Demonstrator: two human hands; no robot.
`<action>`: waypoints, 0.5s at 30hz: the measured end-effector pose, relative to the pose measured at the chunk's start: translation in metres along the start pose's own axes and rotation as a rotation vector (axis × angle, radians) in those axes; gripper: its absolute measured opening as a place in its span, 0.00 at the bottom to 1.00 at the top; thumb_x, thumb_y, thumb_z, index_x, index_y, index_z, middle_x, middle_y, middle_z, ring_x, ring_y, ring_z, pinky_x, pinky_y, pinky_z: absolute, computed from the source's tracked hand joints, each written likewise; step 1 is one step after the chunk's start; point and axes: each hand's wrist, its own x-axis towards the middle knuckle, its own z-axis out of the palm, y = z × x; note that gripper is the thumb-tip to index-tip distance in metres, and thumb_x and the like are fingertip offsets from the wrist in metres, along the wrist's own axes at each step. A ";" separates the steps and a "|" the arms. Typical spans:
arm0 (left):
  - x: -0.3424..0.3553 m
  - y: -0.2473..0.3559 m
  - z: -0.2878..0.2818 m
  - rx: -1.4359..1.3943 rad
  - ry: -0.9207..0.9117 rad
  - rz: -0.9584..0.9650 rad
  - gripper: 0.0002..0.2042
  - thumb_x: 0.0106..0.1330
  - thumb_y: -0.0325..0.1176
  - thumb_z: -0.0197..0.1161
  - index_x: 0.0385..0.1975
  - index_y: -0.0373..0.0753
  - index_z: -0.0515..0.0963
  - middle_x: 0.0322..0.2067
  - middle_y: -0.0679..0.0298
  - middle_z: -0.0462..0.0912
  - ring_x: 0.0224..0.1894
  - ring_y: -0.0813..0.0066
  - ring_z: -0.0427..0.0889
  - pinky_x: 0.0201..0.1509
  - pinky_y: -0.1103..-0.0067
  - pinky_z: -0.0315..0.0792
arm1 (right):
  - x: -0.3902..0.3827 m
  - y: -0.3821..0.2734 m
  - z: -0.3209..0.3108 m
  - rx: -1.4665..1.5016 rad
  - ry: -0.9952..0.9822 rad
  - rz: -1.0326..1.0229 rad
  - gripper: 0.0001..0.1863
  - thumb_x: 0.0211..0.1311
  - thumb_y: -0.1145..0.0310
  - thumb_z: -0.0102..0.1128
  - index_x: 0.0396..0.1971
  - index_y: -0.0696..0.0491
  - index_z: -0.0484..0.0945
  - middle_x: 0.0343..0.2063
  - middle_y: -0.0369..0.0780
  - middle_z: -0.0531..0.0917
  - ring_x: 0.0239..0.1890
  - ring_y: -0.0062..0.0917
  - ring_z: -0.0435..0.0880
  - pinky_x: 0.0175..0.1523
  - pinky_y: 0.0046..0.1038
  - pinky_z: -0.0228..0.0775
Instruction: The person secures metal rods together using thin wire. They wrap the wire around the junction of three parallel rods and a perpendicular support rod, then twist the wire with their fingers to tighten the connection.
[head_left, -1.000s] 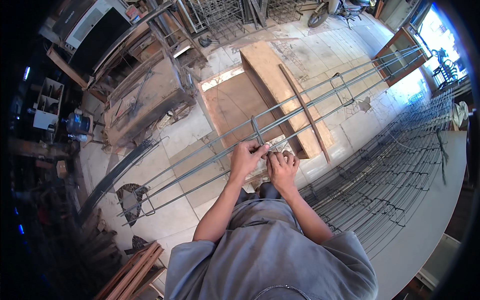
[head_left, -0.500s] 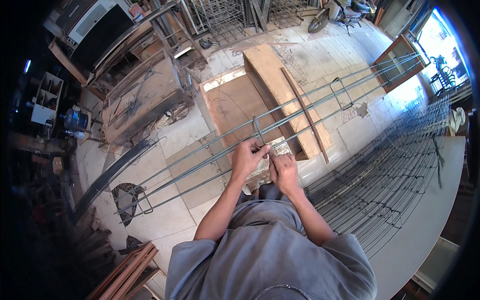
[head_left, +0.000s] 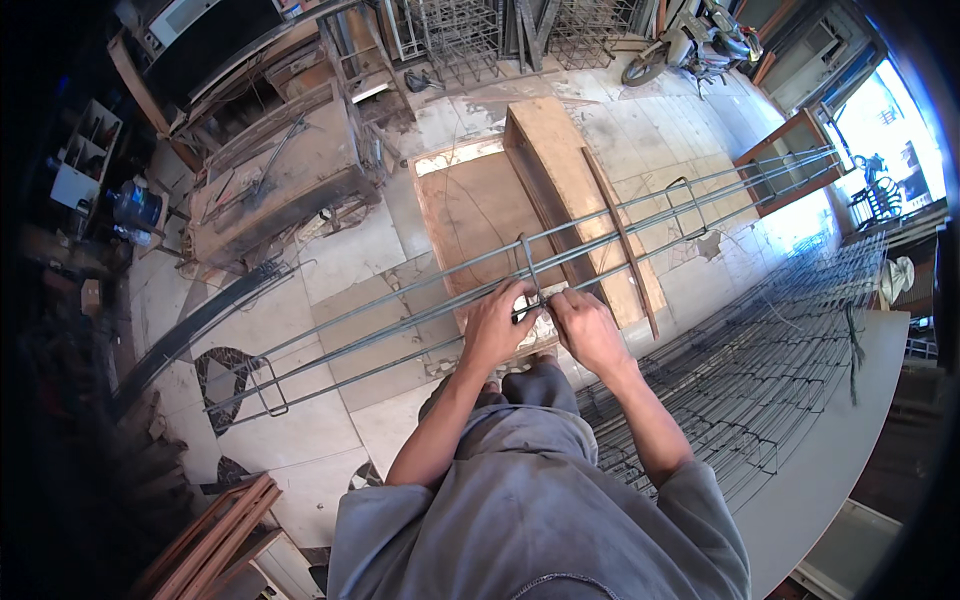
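Long thin steel bars (head_left: pixel 400 316) run slantwise in front of me from lower left to upper right. A square wire stirrup (head_left: pixel 528 262) stands around them. My left hand (head_left: pixel 492 328) is closed around the nearest bar, close to the stirrup's lower corner. My right hand (head_left: pixel 588 328) is pinched at that same corner, fingertips almost touching the left hand's. Whatever thin piece the right fingers hold is too small to make out. Further stirrups hang on the bars toward the right end (head_left: pixel 686 208) and the left end (head_left: pixel 268 388).
Under the bars lie an open wooden cabinet (head_left: pixel 545 125) and a narrow brown strip (head_left: pixel 622 240). Stacked steel mesh cages (head_left: pixel 720 380) cover the grey table (head_left: pixel 850 440) on my right. A wooden workbench (head_left: pixel 275 190) stands at the left, a motorcycle (head_left: pixel 690 50) at the back.
My right hand has shifted slightly right and down, its fingertips apart from the left thumb now. The left hand stays at the bar. The whole view has tilted a little.
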 end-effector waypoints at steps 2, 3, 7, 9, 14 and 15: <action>0.001 0.004 -0.004 -0.003 -0.031 -0.012 0.15 0.60 0.34 0.72 0.46 0.41 0.80 0.42 0.61 0.87 0.44 0.58 0.86 0.45 0.67 0.78 | 0.004 0.005 0.000 0.015 0.000 -0.001 0.07 0.64 0.71 0.61 0.35 0.58 0.76 0.33 0.48 0.80 0.37 0.48 0.82 0.42 0.45 0.75; 0.001 0.002 -0.005 -0.047 -0.043 -0.017 0.15 0.60 0.34 0.71 0.46 0.41 0.80 0.42 0.60 0.87 0.43 0.57 0.86 0.45 0.67 0.78 | 0.008 0.004 -0.003 0.035 -0.031 0.006 0.06 0.64 0.72 0.60 0.36 0.59 0.76 0.33 0.48 0.80 0.38 0.48 0.83 0.42 0.45 0.75; 0.000 -0.004 -0.003 -0.130 -0.059 -0.016 0.13 0.62 0.35 0.69 0.45 0.43 0.82 0.41 0.59 0.87 0.43 0.53 0.85 0.46 0.64 0.77 | 0.017 0.004 -0.015 0.054 -0.115 0.002 0.06 0.65 0.72 0.59 0.36 0.59 0.74 0.33 0.49 0.80 0.39 0.48 0.83 0.41 0.45 0.76; -0.001 -0.005 -0.001 -0.122 -0.040 -0.007 0.12 0.63 0.35 0.69 0.45 0.45 0.83 0.40 0.59 0.87 0.43 0.52 0.84 0.45 0.63 0.76 | 0.019 0.003 -0.017 0.033 -0.119 -0.011 0.06 0.65 0.72 0.59 0.36 0.59 0.74 0.33 0.49 0.80 0.39 0.49 0.83 0.41 0.45 0.76; -0.001 -0.014 0.007 -0.150 0.025 0.045 0.09 0.63 0.36 0.68 0.42 0.44 0.84 0.37 0.59 0.87 0.39 0.52 0.85 0.41 0.63 0.77 | 0.008 -0.007 -0.009 0.085 -0.081 0.088 0.06 0.64 0.74 0.59 0.36 0.60 0.73 0.32 0.51 0.79 0.40 0.52 0.82 0.42 0.46 0.75; -0.002 -0.015 0.008 -0.149 0.035 0.049 0.09 0.63 0.36 0.68 0.41 0.44 0.84 0.36 0.59 0.87 0.39 0.52 0.85 0.41 0.63 0.77 | 0.009 -0.006 -0.010 0.109 -0.095 0.052 0.06 0.63 0.75 0.59 0.37 0.60 0.73 0.32 0.51 0.79 0.40 0.52 0.81 0.43 0.46 0.75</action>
